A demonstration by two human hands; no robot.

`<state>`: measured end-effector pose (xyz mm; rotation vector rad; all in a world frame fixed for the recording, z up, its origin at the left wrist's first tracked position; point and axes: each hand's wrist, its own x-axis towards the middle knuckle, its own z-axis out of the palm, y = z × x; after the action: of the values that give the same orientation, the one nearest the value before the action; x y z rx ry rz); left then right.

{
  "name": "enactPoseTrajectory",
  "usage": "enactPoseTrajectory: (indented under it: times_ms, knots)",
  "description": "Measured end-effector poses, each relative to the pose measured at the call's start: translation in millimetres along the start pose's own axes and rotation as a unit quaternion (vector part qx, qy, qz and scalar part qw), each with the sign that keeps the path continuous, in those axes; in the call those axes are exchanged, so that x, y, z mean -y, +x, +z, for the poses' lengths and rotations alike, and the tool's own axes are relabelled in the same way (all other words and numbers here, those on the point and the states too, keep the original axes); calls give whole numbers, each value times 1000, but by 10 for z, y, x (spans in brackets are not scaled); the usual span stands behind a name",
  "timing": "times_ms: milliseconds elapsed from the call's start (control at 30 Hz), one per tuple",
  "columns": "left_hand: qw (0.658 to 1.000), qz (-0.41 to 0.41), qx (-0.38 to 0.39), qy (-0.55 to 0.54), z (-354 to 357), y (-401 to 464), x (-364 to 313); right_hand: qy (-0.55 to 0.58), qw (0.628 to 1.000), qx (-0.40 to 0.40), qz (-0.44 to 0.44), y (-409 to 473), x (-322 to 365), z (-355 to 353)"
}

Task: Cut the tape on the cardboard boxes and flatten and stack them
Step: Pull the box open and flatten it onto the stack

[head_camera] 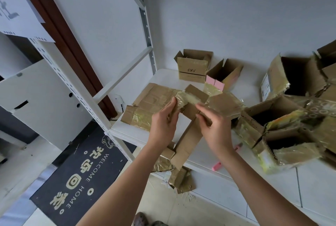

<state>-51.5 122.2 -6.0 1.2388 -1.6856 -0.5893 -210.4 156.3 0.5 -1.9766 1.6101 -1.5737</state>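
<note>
Both hands are up over the front edge of the white shelf (200, 155), working on one long narrow box (189, 135) that already looks collapsed. The left hand (164, 122) grips its upper left side, fingers curled around the cardboard just under a crumpled wad of tape (187, 98) at the top end. The right hand (216, 126) pinches the right edge of the same box near a loose flap. The lower end of the box hangs past the shelf edge toward the floor.

Just behind the hands lies a flattened sheet of cardboard (149, 106), spread on the left part of the shelf; this looks like the start of the stack, though I cannot tell how many sheets it holds. Farther back stand two small boxes, one printed with letters (192, 70) and one with pink flaps (222, 76), both open at the top but not flattened. To the right sits a jumble of larger open boxes (283, 120), heavily taped and all in their box shape. A pink cutter (217, 165) lies on the shelf near the right forearm.

By my judgement the task is at an early-to-middle stage: one sheet or so flat, one box in hand, and most of the boxes left to do.
</note>
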Motion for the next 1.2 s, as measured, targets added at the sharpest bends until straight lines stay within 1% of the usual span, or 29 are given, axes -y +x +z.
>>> enactPoseTrajectory:
  times_ms: [67, 233, 467, 667, 733, 800, 867, 1033, 1133, 1200]
  knots:
    - [1000, 7, 6, 0, -22, 12, 17, 2, 1000, 3, -3, -6, 7, -8]
    - [1000, -14, 17, -4, -42, 33, 53, 13, 1000, 8, 2, -4, -1, -22]
    - [1000, -29, 5, -7, -45, 22, 20, 47, 999, 15, 18, 8, -36, -39]
    - [997, -73, 38, -11, -39, 84, -143, 21, 1000, 1, 22, 27, -66, -74]
    - [997, -63, 36, 25, -22, 130, -208, 16, 1000, -3, 25, 22, -64, -75]
    - [997, -56, 7, 60, -1, 183, -239, 13, 1000, 5, 14, 1, -46, -60]
    - [995, -53, -2, 88, 6, 211, -255, 14, 1000, 11, 9, -17, -36, -51]
    - [981, 50, 67, 173, -50, 184, -251, 0, 1000, 15, 7, 8, -54, -78]
    - [977, 62, 92, 185, -49, 188, -224, 3, 1000, 22, 0, 20, -44, -59]
    - [975, 77, 95, 188, -63, 184, -201, 6, 999, 32, -4, 21, -44, -37]
